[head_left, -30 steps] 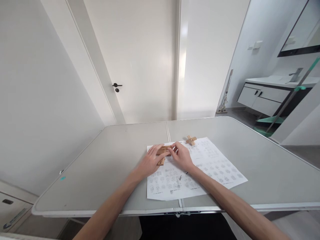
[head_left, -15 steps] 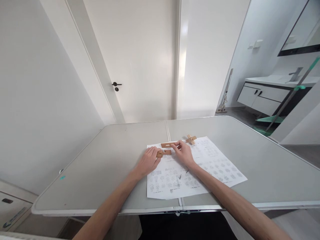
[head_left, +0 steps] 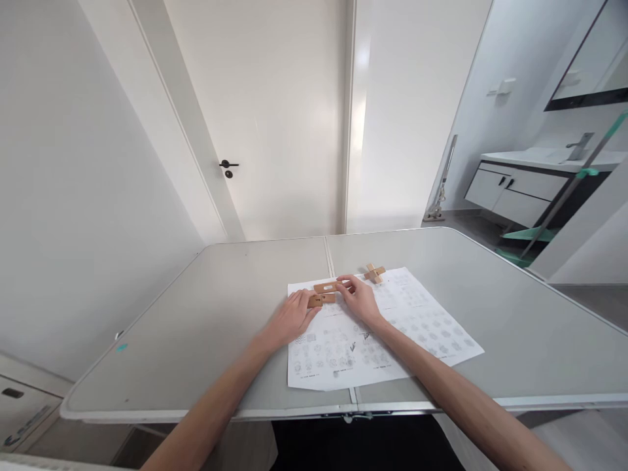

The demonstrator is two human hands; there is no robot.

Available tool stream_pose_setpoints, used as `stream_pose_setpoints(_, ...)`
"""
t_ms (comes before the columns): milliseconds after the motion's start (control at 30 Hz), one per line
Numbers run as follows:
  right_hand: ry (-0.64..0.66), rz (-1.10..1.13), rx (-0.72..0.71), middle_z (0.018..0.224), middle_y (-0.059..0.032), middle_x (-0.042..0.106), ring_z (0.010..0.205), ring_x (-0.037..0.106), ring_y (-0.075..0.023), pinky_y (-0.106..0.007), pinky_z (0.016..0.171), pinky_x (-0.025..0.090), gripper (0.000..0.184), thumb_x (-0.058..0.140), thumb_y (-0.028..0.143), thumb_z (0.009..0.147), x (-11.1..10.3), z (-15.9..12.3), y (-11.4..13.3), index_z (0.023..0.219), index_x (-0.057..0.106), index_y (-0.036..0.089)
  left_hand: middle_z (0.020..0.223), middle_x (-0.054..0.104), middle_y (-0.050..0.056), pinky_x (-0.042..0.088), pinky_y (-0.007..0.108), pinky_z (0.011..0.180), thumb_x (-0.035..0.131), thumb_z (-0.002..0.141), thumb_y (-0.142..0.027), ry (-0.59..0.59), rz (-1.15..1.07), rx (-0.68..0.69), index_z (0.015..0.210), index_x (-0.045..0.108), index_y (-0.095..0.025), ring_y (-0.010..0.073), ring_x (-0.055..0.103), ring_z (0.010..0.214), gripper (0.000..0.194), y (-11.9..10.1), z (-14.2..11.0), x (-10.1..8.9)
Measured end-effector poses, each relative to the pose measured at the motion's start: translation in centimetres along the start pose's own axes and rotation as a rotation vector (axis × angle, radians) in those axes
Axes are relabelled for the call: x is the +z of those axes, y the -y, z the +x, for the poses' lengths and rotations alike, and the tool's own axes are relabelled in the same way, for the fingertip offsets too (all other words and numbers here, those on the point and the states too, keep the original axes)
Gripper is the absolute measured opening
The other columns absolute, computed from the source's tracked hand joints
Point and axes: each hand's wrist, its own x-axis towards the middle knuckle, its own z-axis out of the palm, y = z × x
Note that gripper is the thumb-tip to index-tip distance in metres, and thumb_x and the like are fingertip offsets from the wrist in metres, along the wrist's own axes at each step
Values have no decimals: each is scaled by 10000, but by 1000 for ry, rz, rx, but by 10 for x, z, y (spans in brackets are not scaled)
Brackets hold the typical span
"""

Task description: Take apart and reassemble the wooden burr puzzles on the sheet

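Between my hands, two small groups of brown wooden puzzle pieces lie over the top left of a printed paper sheet [head_left: 338, 381]. My left hand [head_left: 290, 318] is closed on the left end of the nearer notched wooden puzzle pieces [head_left: 321, 300]; its fingertips partly cover them. Just beyond is a flat slotted wooden puzzle piece [head_left: 324, 287], its right end pinched by the thumb and fingers of my right hand [head_left: 360, 301]. Past my right hand, a cross-shaped wooden puzzle assembly [head_left: 375, 273] rests at the paper's far edge.
The grey folding table [head_left: 206, 314] has a pale rim and a seam down its middle. A closed white door [head_left: 284, 118] stands beyond its far edge. At the right are a sink cabinet [head_left: 520, 186] and a mop [head_left: 444, 180].
The slotted piece in my right hand has shifted slightly left and nearer to me. The nearer pieces in my left hand have turned a little and now lie more in line.
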Motion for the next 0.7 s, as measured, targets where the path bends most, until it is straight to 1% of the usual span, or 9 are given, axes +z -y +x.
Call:
stream_pose_setpoints(133,21,-26,-24,944,-42,785,757,700,-213,-337,745,525,291,577,433,937,2,1,-3,1104,731,252,1174,642,82,520,451,960,455,1064,-419,59,31,70,1228,534,-230,257,621,1108,262,-3,2,-3)
stream_pose_setpoints(300,67,-78,-75,1026,-44,790,813,710,-216,-356,819,540,290,548,393,961,4,1,-7,1126,743,257,1150,646,69,506,450,996,472,1060,-432,69,32,166,1292,566,-259,247,605,1127,304,-3,2,-5)
stream_pose_setpoints(500,122,-143,-117,1103,-52,781,885,714,-224,-376,891,534,283,522,359,992,5,0,-6,1127,754,268,1108,647,62,515,437,979,548,1029,-415,55,-10,189,1241,627,-279,240,619,1085,264,-3,3,-5)
stream_pose_setpoints(633,149,-194,-157,1123,-57,768,986,698,-235,-368,908,515,292,499,334,1014,5,0,-5,1117,764,270,1117,634,66,510,430,984,593,1006,-411,73,-28,209,1205,662,-291,242,602,1105,242,-6,3,-9)
stream_pose_setpoints(700,165,-226,-175,1128,-59,758,1004,690,-233,-356,897,505,292,497,318,1019,5,0,-5,1127,764,269,1125,626,69,504,431,997,591,1008,-414,79,-37,221,1176,686,-298,242,590,1121,225,-8,3,-10)
